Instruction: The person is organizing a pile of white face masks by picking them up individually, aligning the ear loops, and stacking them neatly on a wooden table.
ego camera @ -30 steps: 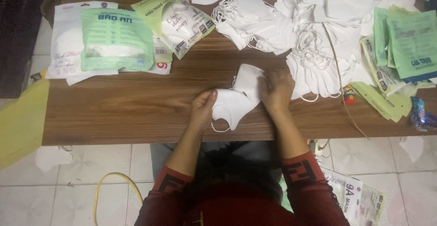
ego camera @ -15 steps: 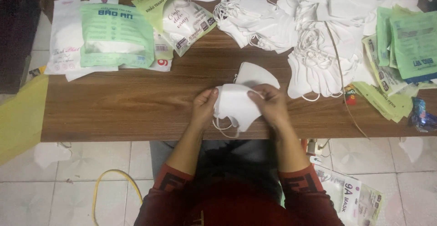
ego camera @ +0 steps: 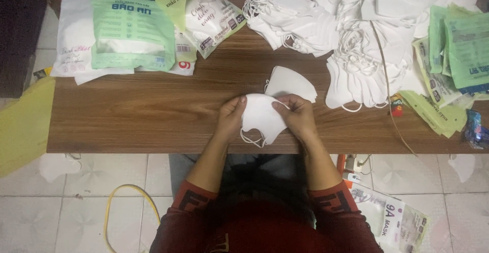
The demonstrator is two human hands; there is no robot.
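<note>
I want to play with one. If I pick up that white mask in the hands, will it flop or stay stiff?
Probably floppy: the white mask bends softly between the left hand and right hand, and its ear loop dangles loosely. It likely weighs very little, being thin cloth. It shouldn't roll; the other mask lies flat on the table.

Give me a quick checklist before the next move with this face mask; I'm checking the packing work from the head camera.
1. Both hands on the mask: ok. Left hand and right hand pinch the white mask at its sides.
2. Ear loops free: cannot tell; a loop hangs below the mask at the table edge.
3. Bare table beside the hands: ok.
4. Second mask within reach: ok, just behind the hands.
5. Green packets at hand: ok, back left.
6. Mask clean: cannot tell.
</note>
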